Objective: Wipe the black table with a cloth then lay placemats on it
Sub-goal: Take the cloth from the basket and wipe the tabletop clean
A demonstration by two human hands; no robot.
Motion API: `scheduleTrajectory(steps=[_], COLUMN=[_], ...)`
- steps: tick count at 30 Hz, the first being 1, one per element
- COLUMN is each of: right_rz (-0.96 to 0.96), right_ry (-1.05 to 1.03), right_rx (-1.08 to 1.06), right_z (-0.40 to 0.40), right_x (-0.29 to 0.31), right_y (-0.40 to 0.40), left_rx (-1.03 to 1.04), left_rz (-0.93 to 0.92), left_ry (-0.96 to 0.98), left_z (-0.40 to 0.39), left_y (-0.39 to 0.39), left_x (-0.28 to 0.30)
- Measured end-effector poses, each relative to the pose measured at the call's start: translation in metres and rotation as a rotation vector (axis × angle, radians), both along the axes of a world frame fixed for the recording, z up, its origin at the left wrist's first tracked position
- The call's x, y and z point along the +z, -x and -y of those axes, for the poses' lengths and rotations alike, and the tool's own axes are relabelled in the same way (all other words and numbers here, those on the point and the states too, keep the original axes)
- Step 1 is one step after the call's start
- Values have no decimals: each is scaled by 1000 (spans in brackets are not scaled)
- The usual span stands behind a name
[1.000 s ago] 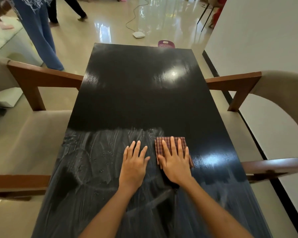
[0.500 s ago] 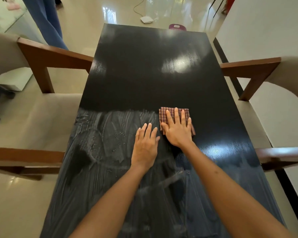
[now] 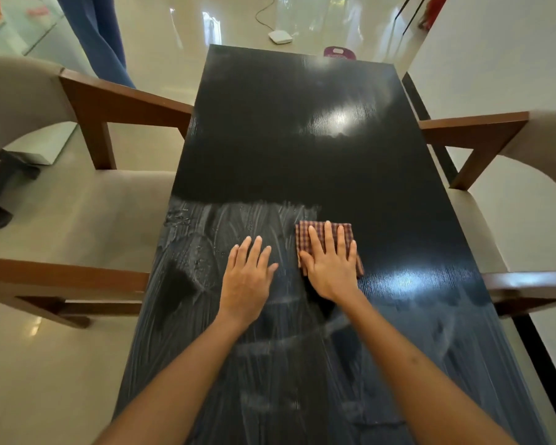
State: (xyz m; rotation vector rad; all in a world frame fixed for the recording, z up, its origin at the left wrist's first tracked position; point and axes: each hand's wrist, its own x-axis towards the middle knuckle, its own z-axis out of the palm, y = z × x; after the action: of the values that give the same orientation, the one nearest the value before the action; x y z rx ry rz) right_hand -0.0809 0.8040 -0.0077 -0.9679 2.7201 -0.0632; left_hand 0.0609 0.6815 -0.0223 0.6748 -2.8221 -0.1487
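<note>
Head view: my right hand (image 3: 331,268) presses the cloth (image 3: 326,242) flat; the unwiped surface (image 3: 302,155) lies straight ahead (left hand (image 3: 246,279) flat, grip empty).

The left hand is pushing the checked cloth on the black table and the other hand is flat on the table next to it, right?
Not quite. The head view shows the right hand pressing flat on the checked cloth. The left hand is the one lying flat on the bare black table next to it.
</note>
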Motion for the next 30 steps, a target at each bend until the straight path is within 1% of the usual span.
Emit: scheduleTrajectory(steps=[7,12,17,24,27,30], right_rz=[60,72,63,-4,12,25], right_ry=[14,11,16,5,-15,-36], right_rx=[-46,-41,32,158,165,175], right_z=[74,83,59,-6,-10,9], right_x=[4,2,6,2,1,2], right_y=[58,65,27,-67,-71,-54], left_rx=[46,50,47,72,103,104], left_rz=[27,28,-6,-175,-188,-160], left_ry=[-25,-56,-47,-14,-30,-20], left_z=[-18,-16,-17,-20,-18,-10], left_y=[-12,-12,-12,-17,-21,-34], left_x=[-6,-7,-8,-1,2,4])
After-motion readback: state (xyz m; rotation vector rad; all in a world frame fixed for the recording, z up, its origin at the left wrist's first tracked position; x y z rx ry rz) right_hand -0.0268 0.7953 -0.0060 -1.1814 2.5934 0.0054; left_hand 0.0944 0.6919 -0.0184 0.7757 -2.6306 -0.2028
